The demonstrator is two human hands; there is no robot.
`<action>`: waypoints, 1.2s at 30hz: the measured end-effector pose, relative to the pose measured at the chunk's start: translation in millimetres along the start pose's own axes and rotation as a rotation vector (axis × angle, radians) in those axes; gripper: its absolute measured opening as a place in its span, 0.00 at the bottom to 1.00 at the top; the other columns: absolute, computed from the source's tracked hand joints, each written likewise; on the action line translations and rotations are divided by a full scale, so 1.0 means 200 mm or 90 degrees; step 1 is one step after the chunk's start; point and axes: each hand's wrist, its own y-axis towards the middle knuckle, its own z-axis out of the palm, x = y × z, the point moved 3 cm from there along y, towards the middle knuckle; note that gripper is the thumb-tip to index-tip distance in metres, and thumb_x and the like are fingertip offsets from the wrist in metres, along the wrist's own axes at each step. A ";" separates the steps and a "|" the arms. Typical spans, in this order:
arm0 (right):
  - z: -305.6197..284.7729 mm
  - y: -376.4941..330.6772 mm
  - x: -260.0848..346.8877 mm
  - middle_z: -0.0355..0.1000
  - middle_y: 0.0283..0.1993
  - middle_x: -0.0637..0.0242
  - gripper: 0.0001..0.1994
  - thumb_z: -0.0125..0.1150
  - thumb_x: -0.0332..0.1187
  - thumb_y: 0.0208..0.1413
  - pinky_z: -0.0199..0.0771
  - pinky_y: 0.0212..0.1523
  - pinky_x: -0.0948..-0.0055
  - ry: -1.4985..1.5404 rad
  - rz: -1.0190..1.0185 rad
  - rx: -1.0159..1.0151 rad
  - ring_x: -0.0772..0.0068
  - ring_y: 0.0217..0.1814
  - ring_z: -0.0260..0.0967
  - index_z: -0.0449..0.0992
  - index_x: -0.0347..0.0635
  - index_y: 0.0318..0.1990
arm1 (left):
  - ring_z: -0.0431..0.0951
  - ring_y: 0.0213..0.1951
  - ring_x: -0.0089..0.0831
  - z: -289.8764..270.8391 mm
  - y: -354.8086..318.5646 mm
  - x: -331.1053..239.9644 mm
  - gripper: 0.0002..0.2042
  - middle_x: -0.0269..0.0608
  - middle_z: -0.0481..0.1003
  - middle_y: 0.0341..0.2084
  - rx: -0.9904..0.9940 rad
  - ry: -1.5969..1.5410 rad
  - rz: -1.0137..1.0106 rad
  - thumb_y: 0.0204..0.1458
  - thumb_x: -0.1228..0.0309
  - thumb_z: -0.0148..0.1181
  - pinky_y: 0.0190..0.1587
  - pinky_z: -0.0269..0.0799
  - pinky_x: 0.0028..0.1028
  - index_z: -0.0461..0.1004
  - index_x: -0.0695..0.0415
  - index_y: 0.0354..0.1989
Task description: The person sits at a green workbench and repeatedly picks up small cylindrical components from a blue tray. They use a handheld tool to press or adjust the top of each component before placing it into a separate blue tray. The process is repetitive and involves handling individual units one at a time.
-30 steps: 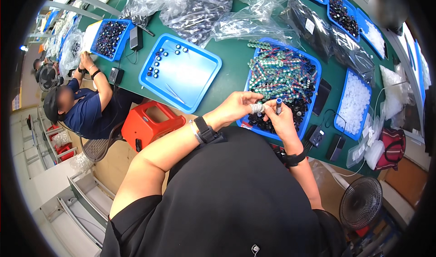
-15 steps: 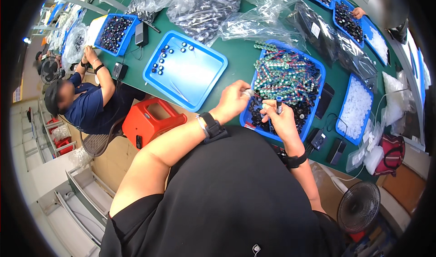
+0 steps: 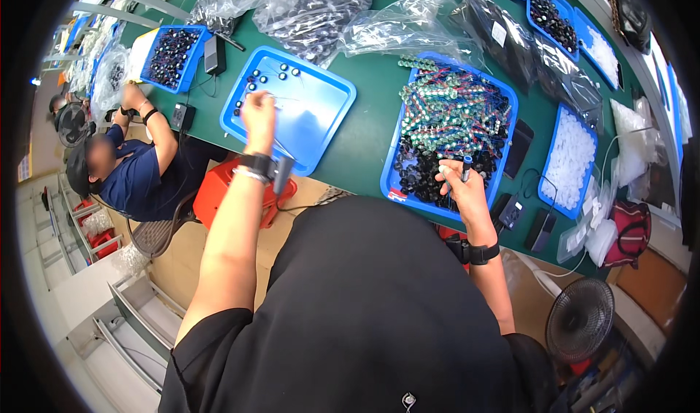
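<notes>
My left hand [image 3: 259,120] is over the left part of a shallow blue tray [image 3: 324,121], its fingers pinched together; what they hold, if anything, is too small to make out. Small black round parts with pale tops [image 3: 284,67] sit near the hand at that tray's left side. Further right, my right hand [image 3: 467,194] is closed around a dark marker pen [image 3: 467,166], its blue end pointing up. That hand is above the near edge of a deeper blue tray [image 3: 512,125], which holds loose black round parts [image 3: 423,172] and bundles of greenish parts with red wires [image 3: 452,106].
Clear plastic bags [image 3: 313,19] of parts lie along the back of the green table [image 3: 379,85]. On the right stands a blue tray of white pieces [image 3: 570,154]. A co-worker [image 3: 146,165] sits at left beside a red stool [image 3: 211,194]. A fan [image 3: 580,318] stands lower right.
My left hand has moved left from the deeper tray to the shallow tray. My right hand stays over the deeper tray with the marker pen, shifted slightly right.
</notes>
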 end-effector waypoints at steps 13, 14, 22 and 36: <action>0.03 -0.03 0.03 0.74 0.33 0.63 0.13 0.55 0.30 0.57 0.66 0.30 0.81 0.041 -0.024 0.019 0.82 0.25 0.66 0.72 0.34 0.47 | 0.70 0.37 0.38 0.81 -0.87 -0.38 0.13 0.38 0.71 0.28 0.531 0.376 0.651 0.40 0.73 0.57 0.41 0.66 0.34 0.78 0.55 0.37; 0.02 -0.03 0.03 0.74 0.33 0.63 0.13 0.55 0.30 0.57 0.66 0.30 0.81 0.042 -0.026 0.022 0.82 0.25 0.66 0.72 0.34 0.48 | 0.69 0.38 0.37 0.85 -0.91 -0.35 0.12 0.38 0.70 0.29 0.518 0.395 0.669 0.41 0.72 0.55 0.41 0.65 0.33 0.78 0.55 0.36; -0.02 -0.03 0.00 0.74 0.33 0.62 0.12 0.55 0.30 0.57 0.65 0.29 0.82 0.052 -0.011 0.018 0.83 0.25 0.66 0.72 0.34 0.47 | 0.68 0.38 0.34 0.97 -1.00 -0.31 0.08 0.38 0.68 0.30 0.514 0.532 0.727 0.45 0.71 0.51 0.41 0.63 0.29 0.75 0.56 0.31; 0.01 0.00 0.06 0.74 0.37 0.64 0.13 0.58 0.32 0.57 0.60 0.26 0.85 0.152 -0.057 0.115 0.84 0.28 0.67 0.73 0.36 0.48 | 0.73 0.42 0.24 0.82 -0.83 -0.52 0.16 0.38 0.73 0.41 0.707 -0.185 -0.170 0.51 0.77 0.59 0.49 0.67 0.24 0.70 0.65 0.49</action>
